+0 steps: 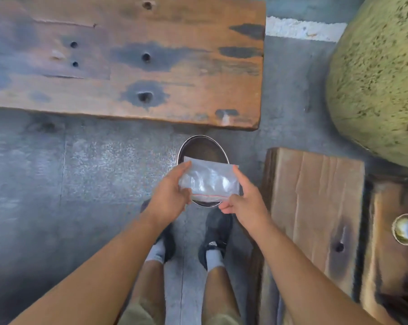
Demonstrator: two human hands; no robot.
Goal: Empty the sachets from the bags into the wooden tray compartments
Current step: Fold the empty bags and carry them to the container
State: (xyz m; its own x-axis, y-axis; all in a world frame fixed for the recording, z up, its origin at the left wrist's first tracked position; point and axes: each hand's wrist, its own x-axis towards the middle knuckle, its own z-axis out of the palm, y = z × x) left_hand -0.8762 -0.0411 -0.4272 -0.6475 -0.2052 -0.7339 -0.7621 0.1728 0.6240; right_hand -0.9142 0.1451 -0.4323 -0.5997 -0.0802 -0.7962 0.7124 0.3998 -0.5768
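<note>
Fingers (185, 165) clamped on the clear bag (210, 181), left hand (170, 195) at its 9 o'clock, right hand (245, 200) at 3, metal bowl (203, 148) underneath

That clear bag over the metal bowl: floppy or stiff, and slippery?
Probably floppy: the bag is wrinkled between the left hand and right hand. Likely light, as it looks nearly flat. Its glossy film may slip.

Bag (208, 181) above bowl (201, 148); bench (127, 62) behind; plank (315, 207) right.
</note>
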